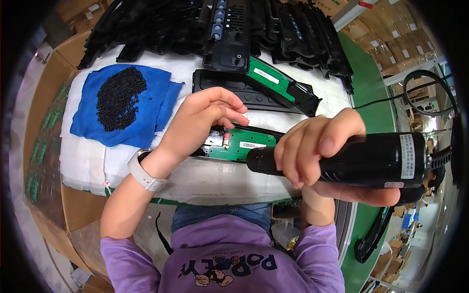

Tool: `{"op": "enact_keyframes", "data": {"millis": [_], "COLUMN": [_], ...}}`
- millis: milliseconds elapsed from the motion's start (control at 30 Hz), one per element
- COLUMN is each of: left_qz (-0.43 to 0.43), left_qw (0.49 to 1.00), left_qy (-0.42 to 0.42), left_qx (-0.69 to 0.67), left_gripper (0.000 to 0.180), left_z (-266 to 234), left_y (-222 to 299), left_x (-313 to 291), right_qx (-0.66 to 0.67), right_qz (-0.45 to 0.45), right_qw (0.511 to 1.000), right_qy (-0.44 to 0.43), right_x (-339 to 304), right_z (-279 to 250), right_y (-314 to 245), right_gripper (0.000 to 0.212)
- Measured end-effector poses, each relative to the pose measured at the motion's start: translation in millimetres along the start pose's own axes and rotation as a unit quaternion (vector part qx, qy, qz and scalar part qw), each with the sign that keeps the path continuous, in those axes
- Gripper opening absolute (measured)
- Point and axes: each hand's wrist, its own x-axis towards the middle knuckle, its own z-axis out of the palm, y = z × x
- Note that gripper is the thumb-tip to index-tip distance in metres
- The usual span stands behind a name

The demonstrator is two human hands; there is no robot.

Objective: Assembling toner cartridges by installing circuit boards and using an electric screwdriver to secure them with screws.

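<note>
My right hand [317, 151] is wrapped round a thick black electric screwdriver [376, 158], which lies across the picture with its nose to the left. That nose covers the right end of a green circuit board [239, 142] in a dark housing; the tip's contact with it cannot be made out. Above the board's left part hovers my left hand [210, 112], its fingers loosely bent and apart, with nothing visible in them. Just beyond lies a black housing [264, 100], and a second green board [266, 77] in a black casing rests slantwise across it.
On the left, a blue cloth [163, 105] carries a heap of tiny black screw-like pieces [119, 100]. Black plastic housings [293, 36] are piled along the far side of the white padded table [195, 183]. A black cable [381, 101] runs at the right, over a green surface [371, 122].
</note>
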Motion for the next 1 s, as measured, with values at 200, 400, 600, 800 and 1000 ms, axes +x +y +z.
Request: {"op": "enact_keyframes", "data": {"millis": [200, 400, 600, 800, 1000], "left_qz": [-0.006, -0.004, 0.014, 0.040, 0.038], "left_qw": [1.000, 0.999, 0.999, 0.995, 0.992], "left_qy": [0.007, 0.006, 0.018, 0.058, 0.086], "left_qx": [-0.016, -0.047, -0.047, -0.066, -0.088], "left_gripper": [0.022, 0.017, 0.016, 0.021, 0.028], "left_z": [1, 2, 4, 4, 6], "left_y": [-2, -4, -5, -5, -1], "left_x": [0, -3, -4, -5, -7], "right_qx": [0.018, -0.018, -0.121, -0.046, 0.000], "right_qz": [0.029, 0.063, 0.095, 0.035, -0.060], "right_qw": [0.999, 0.998, 0.987, 0.998, 0.998], "right_qy": [-0.031, 0.003, 0.034, -0.007, -0.005], "right_x": [6, 9, 10, 11, 26], "right_z": [9, 31, 40, 23, 13], "right_y": [0, 0, 1, 7, 22], "right_gripper": [0.064, 0.026, 0.013, 0.060, 0.090]}}
